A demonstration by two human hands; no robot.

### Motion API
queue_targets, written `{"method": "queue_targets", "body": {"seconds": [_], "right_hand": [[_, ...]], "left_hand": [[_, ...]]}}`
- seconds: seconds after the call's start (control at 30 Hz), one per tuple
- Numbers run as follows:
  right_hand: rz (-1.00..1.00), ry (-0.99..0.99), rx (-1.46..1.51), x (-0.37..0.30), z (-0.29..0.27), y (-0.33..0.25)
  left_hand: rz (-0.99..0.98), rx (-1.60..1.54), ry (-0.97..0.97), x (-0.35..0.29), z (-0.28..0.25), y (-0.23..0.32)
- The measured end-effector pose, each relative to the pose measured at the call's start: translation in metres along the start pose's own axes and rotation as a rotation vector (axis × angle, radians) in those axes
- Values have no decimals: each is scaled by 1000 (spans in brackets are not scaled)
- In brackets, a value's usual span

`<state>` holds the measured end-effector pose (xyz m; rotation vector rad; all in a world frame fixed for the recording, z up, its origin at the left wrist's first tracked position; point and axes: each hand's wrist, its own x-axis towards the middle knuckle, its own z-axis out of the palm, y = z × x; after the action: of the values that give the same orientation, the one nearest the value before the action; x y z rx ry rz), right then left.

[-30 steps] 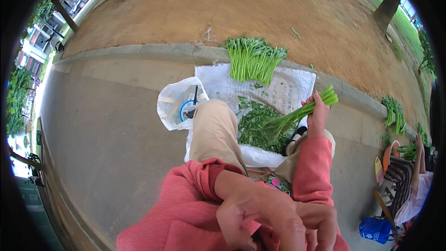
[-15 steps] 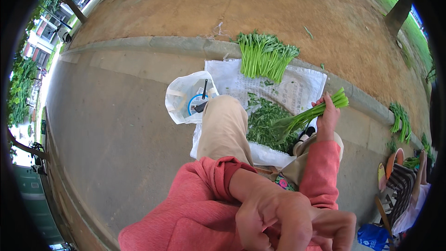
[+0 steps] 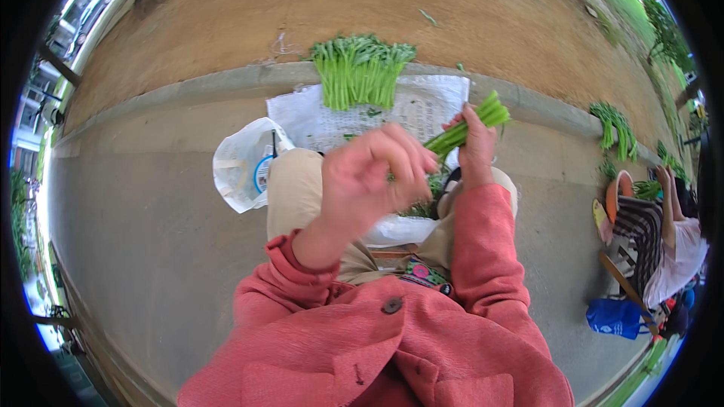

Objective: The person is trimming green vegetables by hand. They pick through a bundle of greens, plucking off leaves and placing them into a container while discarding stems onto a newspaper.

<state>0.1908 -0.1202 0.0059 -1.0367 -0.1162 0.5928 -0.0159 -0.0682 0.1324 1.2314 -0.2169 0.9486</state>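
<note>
My right hand (image 3: 477,147) is closed round a bunch of green leafy vegetable stalks (image 3: 452,138), with the pale cut ends pointing up and to the right. My left hand (image 3: 369,177) is up in front of me, just left of the bunch. Its fingers look bent but are smeared by motion, and whether they hold anything cannot be made out. Behind it, loose green leaves (image 3: 422,207) on a white woven sack (image 3: 430,98) are mostly hidden. At the sack's far edge lies a wide row of trimmed stalks (image 3: 354,79), leaves away from me.
A white bag (image 3: 235,169) holding a dark-handled tool stands left of my knee. A stone kerb (image 3: 520,94) separates pavement from bare soil. At the right, another person (image 3: 671,234) sits near an orange basin (image 3: 620,188), a blue bag (image 3: 615,318) and more greens (image 3: 615,132).
My left hand has swung from close below me up and away, to beside the bunch. The right hand keeps hold of the stalks. The whole view has shifted, moving the scene leftward.
</note>
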Motion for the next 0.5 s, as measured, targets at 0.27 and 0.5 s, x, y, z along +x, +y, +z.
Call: {"method": "queue_targets", "body": {"seconds": [0.27,0.5], "right_hand": [[72,-39,-17,-9,7,-5],[72,-71,-52,-14,9,0]], "left_hand": [[-604,459,190,-40,-55,-94],[-605,609,56,-47,-63,-112]]}}
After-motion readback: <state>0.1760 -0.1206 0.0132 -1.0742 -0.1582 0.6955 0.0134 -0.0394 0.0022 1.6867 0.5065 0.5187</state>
